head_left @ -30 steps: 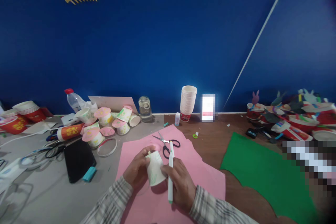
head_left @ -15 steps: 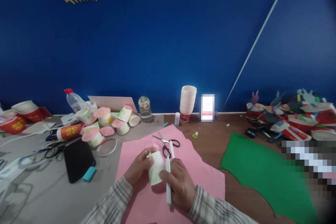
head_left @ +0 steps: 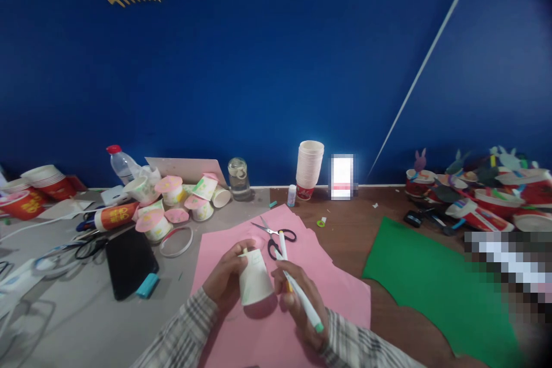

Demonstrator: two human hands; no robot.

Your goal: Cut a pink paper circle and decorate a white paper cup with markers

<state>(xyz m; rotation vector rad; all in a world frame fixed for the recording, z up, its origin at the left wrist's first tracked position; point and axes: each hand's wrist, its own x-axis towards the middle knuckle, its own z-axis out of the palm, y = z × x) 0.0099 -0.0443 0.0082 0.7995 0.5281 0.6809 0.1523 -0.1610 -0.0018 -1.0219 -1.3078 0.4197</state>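
My left hand is closed around a white paper cup, its wider rim facing down and towards me. Faint light-green lines show near the cup's narrow end. In my right hand is a white marker with a green end, slanting with its green end towards me. A second white marker, yellow-tipped, sticks out beyond the same fingers. Just past the hands, open scissors with black handles lie on pink paper.
Green paper lies to the right. Decorated cups, a black phone-like slab and a blue block are at left. A cup stack, glue stick and glass jar stand by the blue partition.
The cup has turned in my left hand, so a different side faces me. My right hand has drawn slightly right, away from the cup, and the green-ended marker has swung from upright to slanted.
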